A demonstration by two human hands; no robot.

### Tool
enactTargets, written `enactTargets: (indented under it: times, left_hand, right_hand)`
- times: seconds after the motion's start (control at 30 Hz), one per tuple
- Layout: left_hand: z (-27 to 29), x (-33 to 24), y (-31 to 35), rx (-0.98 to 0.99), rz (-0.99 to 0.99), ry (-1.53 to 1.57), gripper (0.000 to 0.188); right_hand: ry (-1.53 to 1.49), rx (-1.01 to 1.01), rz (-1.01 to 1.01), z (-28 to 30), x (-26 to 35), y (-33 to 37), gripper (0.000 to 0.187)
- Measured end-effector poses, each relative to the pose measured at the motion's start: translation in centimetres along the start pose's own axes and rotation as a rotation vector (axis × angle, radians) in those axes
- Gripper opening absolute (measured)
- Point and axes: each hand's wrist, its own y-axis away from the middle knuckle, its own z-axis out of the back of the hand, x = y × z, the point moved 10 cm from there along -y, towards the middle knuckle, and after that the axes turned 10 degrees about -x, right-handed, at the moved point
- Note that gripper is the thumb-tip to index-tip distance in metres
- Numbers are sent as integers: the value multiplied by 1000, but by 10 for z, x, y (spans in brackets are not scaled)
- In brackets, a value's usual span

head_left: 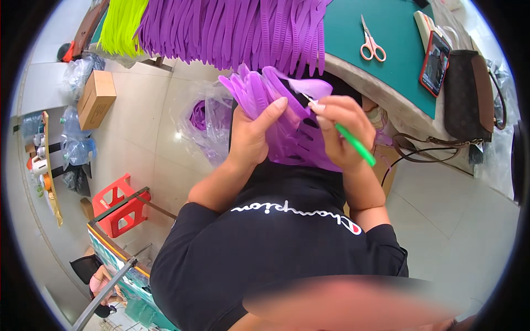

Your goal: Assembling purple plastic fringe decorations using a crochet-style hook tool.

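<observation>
In front of my body, my left hand [256,129] is closed round a bunch of purple rubbery straps [248,91], the thumb pressing on top. My right hand [345,127] grips a slim pen-like tool with a green handle [356,145]. Its thin pale tip meets a purple strap beside a loose, lighter purple flap [312,87]. What kind of tip it is, I cannot make out. More purple sheet-like material [292,146] lies over my lap beneath both hands. Just beyond, many ribbed purple straps [232,33] hang over the table edge.
Lime-green straps [122,25] hang at the far left. On the green tabletop [353,33] lie pink-handled scissors [371,41] and a phone [435,63], near a brown bag [468,96]. A clear plastic bag [212,124], a cardboard box [97,99] and a red stool [121,207] stand left.
</observation>
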Motion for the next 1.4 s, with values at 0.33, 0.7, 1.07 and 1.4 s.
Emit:
enactTargets:
  times: [0.33,0.7,1.07,1.4]
  left_hand:
    - [-9,-14,1,26,-144,24,5]
    - [4,-19,2,-91,-382,-217,7]
    - [17,-11,-3,-105,-284,-90,10]
    - [57,27,-15,-128,-118,-141,33]
  right_hand:
    - [83,11,174,-14,8,19,20]
    - [448,140,16,-25,5,18,14]
    - [-179,72,-569,-23,-60,23,15]
    - [-1035,67,-708,7,-56,36,29]
